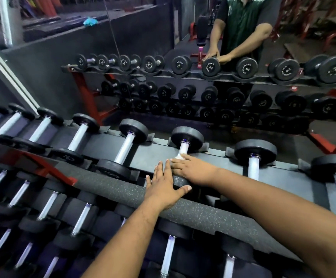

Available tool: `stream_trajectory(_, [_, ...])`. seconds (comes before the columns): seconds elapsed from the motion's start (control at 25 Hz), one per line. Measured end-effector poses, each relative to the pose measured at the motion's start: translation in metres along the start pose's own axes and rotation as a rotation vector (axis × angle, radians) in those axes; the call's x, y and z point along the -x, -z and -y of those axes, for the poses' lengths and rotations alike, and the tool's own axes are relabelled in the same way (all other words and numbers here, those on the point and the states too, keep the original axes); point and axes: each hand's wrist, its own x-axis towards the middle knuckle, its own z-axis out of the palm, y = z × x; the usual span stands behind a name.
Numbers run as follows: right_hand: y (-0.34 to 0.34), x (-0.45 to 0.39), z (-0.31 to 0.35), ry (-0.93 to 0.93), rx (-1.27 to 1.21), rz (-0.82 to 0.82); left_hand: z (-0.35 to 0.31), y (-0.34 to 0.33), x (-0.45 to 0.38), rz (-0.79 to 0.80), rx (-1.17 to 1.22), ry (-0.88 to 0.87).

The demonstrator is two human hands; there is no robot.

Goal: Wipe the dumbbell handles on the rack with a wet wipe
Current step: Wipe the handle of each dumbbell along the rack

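Two hands are shown at one dumbbell (185, 145) on the top tier of the rack (151, 151); the left hand (163, 187) is laid flat, fingers straight, on the near weight head; the right hand (191, 169) is pressed over the chrome handle (183, 147); a white wet wipe (178, 156) is glimpsed beneath its fingers, whose grip cannot be told; a mirror (163, 87) is seen behind.

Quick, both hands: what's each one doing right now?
Left hand: open, fingers straight, resting flat on the dumbbell's near head.
Right hand: presses the wet wipe on the handle.
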Motion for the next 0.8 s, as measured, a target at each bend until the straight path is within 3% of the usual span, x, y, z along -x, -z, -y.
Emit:
stream_trajectory(0.08, [0.003,0.022,-0.011,0.127,-0.102,0.001,0.001,-0.001,-0.001,0.001,0.009,-0.004])
stream_trajectory(0.12, [0.004,0.029,-0.018,0.078,-0.117,-0.022,0.001,0.0,-0.002,0.005,0.01,-0.006])
stream_trajectory(0.24, [0.001,0.022,-0.021,-0.34,-0.29,-0.037,0.0,0.001,-0.001,0.003,0.001,-0.013])
stream_trajectory(0.44, [-0.005,0.019,0.032,-0.461,-0.878,-0.217,0.003,-0.001,-0.004,-0.007,0.001,-0.027])
stream_trajectory(0.52, [-0.011,0.007,0.031,-0.637,-1.104,-0.272,0.003,-0.001,-0.004,-0.008,0.005,-0.025])
stream_trajectory(0.6, [-0.003,-0.01,0.023,-0.853,-1.497,-0.359,0.002,0.0,-0.002,-0.008,0.006,-0.019])
stream_trajectory(0.68, [0.0,-0.015,0.024,-0.928,-1.872,-0.482,0.001,0.0,0.0,-0.004,0.016,-0.015])
stream_trajectory(0.72, [0.001,-0.014,0.029,-0.918,-2.022,-0.46,0.001,0.0,0.0,-0.006,0.02,-0.016])
stream_trajectory(0.8, [0.001,-0.003,0.039,-0.791,-2.115,-0.262,0.002,0.0,-0.001,-0.014,0.02,-0.021])
